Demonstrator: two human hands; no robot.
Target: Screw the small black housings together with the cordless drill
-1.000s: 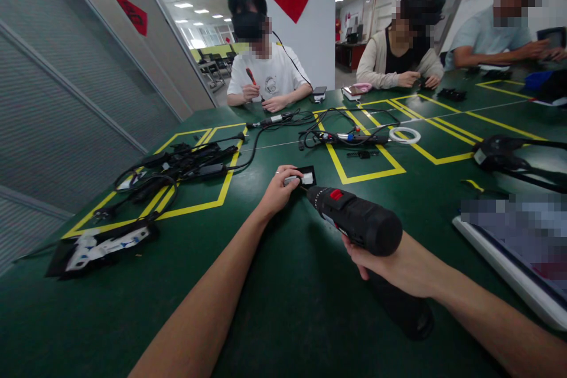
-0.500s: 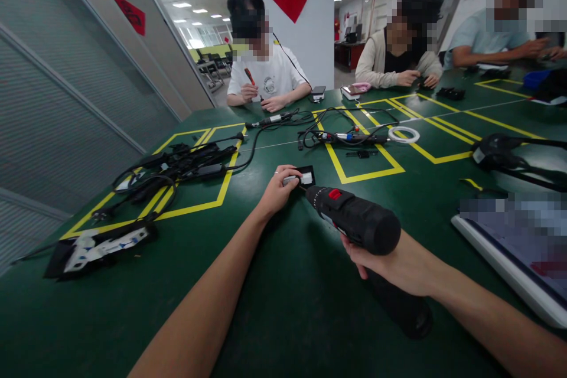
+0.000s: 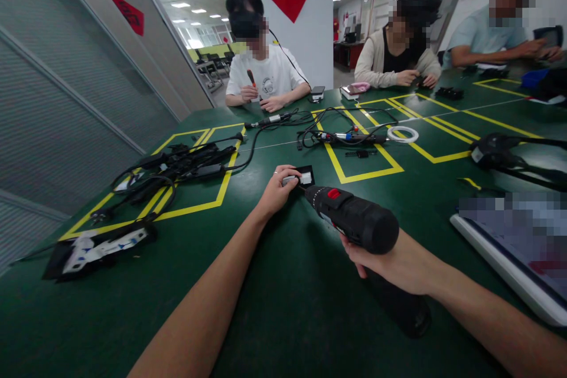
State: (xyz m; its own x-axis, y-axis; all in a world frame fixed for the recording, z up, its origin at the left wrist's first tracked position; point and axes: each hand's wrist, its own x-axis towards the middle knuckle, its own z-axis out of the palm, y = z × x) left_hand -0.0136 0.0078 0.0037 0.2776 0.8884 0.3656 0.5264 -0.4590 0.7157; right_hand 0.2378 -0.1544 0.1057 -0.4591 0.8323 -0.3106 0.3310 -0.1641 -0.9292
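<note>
My right hand (image 3: pixel 376 257) is wrapped round the grip of a black cordless drill (image 3: pixel 354 215) with a red switch on top. The drill points away and to the left, its bit reaching a small black piece with a white label (image 3: pixel 306 178) on the green table. My left hand (image 3: pixel 281 189) rests at the left side of that piece, fingers closed on it and pressing it down. A small light grey part shows beneath those fingers. Where exactly the bit's tip touches is too small to make out.
Tangled black cables and adapters (image 3: pixel 190 165) lie to the left, with a black-and-white part (image 3: pixel 104 248) nearer me. Ahead are a cabled tool (image 3: pixel 349 137) and a white ring (image 3: pixel 403 134). A tablet-like device (image 3: pixel 509 266) sits at right. Three people (image 3: pixel 266 71) work across the table.
Hardly anything differs. The view has shifted very slightly; both hands, the drill and the black piece keep their places.
</note>
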